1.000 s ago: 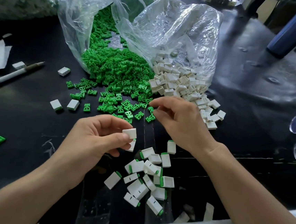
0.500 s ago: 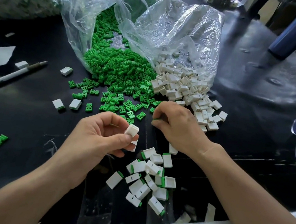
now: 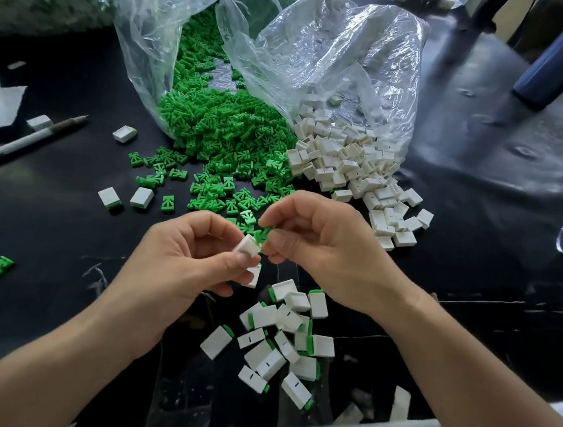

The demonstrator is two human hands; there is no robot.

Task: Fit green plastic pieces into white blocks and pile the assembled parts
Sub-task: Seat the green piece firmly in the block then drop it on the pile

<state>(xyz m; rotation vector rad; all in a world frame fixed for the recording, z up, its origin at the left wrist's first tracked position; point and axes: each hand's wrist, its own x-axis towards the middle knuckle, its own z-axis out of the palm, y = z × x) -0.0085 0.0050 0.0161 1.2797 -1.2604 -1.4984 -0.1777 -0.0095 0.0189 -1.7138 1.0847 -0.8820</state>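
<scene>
The green piece [image 3: 262, 235] sits right up against the mouth of the white block [image 3: 246, 245], and I reckon that if it goes in crooked or the wrong way round, it jams or pops out of that small fingertip pinch and is lost among the loose green pieces [image 3: 226, 132] on the far side. The left hand [image 3: 183, 259] is curled, thumb and fingers pinching the block just above the near pile of assembled parts [image 3: 282, 337], with a second white block [image 3: 252, 276] tucked under its lower fingers. The right hand [image 3: 321, 248] arches in from the right, thumb and forefinger nipping the green piece.
</scene>
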